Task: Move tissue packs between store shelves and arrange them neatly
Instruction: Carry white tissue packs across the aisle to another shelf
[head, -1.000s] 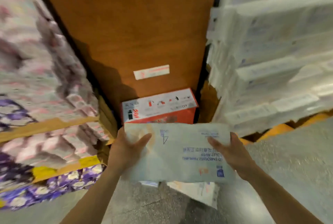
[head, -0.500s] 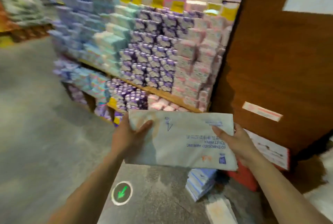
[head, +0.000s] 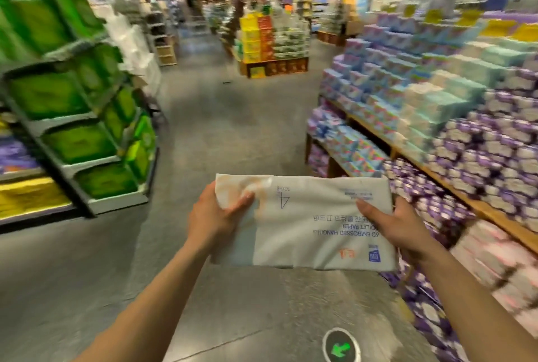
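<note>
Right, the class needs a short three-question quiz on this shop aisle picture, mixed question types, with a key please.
1. True or false: the left hand alone holds the white tissue pack.
2. The bright green packs are: A on the person's left, B on the person's right, C in the person's hands.
3. What mark shows on the floor below the pack?
Key: 1 false, the right hand grips it too. 2 A. 3 A green arrow in a circle.
</note>
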`<state>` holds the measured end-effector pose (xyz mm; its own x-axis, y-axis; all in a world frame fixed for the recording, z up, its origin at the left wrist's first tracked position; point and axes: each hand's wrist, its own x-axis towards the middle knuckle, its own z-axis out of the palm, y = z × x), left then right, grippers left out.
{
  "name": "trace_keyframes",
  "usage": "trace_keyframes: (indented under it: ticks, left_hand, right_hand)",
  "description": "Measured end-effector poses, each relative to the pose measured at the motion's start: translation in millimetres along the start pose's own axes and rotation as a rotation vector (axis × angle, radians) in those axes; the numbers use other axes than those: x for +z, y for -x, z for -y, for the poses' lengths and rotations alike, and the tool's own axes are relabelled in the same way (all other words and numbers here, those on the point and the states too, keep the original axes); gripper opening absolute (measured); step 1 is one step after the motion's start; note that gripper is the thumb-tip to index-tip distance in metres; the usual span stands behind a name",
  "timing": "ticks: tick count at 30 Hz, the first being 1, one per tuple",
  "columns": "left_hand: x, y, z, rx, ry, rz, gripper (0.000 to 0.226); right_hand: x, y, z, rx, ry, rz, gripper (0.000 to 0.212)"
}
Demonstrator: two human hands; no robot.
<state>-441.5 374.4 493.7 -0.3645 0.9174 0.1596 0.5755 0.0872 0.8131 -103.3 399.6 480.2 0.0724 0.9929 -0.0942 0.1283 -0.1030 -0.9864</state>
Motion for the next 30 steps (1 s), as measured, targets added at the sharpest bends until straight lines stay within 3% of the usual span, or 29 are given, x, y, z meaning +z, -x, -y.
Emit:
trace_keyframes:
  ticks: [2, 6, 8, 13, 16, 21, 22, 26, 30]
  left_hand:
    - [-36.8, -22.0, 25.6, -0.042, -0.013, -0.075, 0.057]
    - [-101.9, -63.8, 82.4, -0.133, -0.064, -0.240, 0.047]
    - [-131.5, -88.6, 108.4, -0.171, -0.069, -0.325, 0.044]
    - [-204.3, -152.4, 163.7, -0.255, -0.030, -0.549, 0.050]
    - [-256.5, -189.9, 191.7, -0.311, -0.014, -0.645, 0.050]
    - [-339.5, -234.9, 239.7, -0.372, -0.006, -0.800, 0.048]
    - [-357.6, -243.6, 253.7, -0.384, -0.009, -0.837, 0.045]
    - [-432.1, -280.1, 312.8, -0.395, -0.043, -0.949, 0.039]
    - [-521.2, -329.1, 380.3, -0.382, -0.092, -0.999, 0.047]
  right_hand:
    - [56.9, -30.0, 9.6, -0.023, -0.013, 0.083, 0.061]
    - [176.9, -89.4, 26.1, -0.043, -0.031, 0.269, 0.089]
    - [237.2, -122.0, 36.2, -0.054, -0.040, 0.366, 0.092]
    - [395.6, -192.9, 86.4, -0.129, -0.055, 0.633, 0.057]
    - [489.5, -226.4, 117.8, -0.166, -0.075, 0.746, 0.053]
    - [633.7, -259.0, 160.9, -0.241, -0.032, 0.998, 0.020]
    - [664.7, -263.8, 166.0, -0.255, -0.024, 1.027, 0.025]
    - [794.5, -273.1, 187.9, -0.272, -0.012, 1.140, 0.082]
    - [926.2, -271.4, 212.7, -0.298, -0.027, 1.152, 0.083]
